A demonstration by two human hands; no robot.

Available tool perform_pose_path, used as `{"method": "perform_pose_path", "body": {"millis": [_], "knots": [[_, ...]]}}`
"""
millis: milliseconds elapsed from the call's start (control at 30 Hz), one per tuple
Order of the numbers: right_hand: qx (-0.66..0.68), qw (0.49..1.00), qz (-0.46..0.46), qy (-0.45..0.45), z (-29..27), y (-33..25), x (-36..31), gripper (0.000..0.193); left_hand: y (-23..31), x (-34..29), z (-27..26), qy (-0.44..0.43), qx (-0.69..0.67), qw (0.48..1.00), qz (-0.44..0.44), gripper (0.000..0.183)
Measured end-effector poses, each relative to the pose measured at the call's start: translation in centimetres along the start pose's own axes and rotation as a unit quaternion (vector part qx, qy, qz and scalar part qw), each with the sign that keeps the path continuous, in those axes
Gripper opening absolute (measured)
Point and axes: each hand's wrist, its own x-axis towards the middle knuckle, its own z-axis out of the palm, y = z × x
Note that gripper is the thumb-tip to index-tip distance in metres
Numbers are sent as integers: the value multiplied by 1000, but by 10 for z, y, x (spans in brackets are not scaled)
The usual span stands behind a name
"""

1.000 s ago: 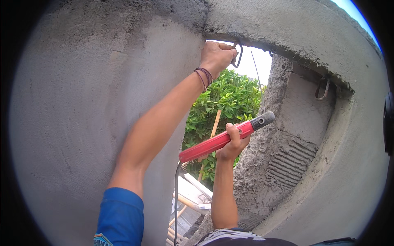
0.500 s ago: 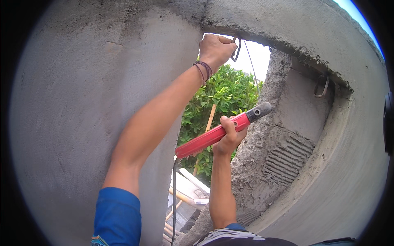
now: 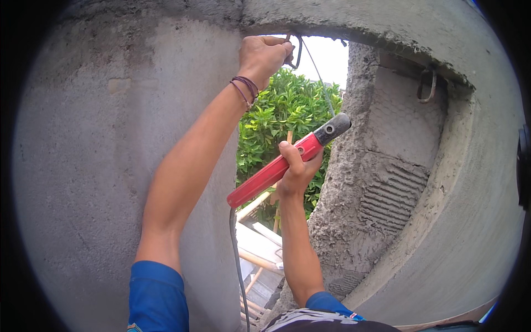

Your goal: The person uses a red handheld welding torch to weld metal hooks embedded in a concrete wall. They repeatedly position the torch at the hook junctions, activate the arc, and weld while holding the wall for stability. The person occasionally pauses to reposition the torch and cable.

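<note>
At the top of the opening my left hand (image 3: 261, 58) pinches a bent steel bar loop (image 3: 298, 53) that hangs under the concrete beam. Below it, my right hand (image 3: 297, 172) is wrapped round the red handle of a welding electrode holder (image 3: 260, 180), which slants up to the right. From its black head a thin welding electrode (image 3: 319, 74) rises toward the beam, its upper end close beside the loop; whether it touches cannot be told. A dark cable (image 3: 237, 257) runs down from the handle's lower end.
A grey plastered wall (image 3: 110, 155) stands on the left. A rough concrete edge (image 3: 345, 182) and a second steel loop (image 3: 427, 88) are on the right, under the beam (image 3: 381, 36). Leafy branches (image 3: 265, 124) and wooden poles (image 3: 260, 261) show through the opening.
The view has shifted, and both hands appear farther left. The electrode holder is tilted more steeply. My left hand keeps its pinch on the loop.
</note>
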Motion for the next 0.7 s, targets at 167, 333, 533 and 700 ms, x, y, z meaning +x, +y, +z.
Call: {"method": "perform_pose_path", "body": {"millis": [167, 333, 533, 700], "knots": [[1, 1000, 9, 1, -2, 0, 0, 47, -1, 0, 2, 11, -30, 999, 0, 18], [-9, 1000, -9, -2, 0, -1, 0, 45, -6, 6, 1, 24, -10, 1000, 4, 19], [-3, 1000, -5, -2, 0, -1, 1, 45, -7, 6, 0, -1, 6, 1000, 14, 24], [11, 1000, -5, -4, 1, -2, 1, 43, -7, 6, 1, 15, -22, 1000, 6, 18]]}}
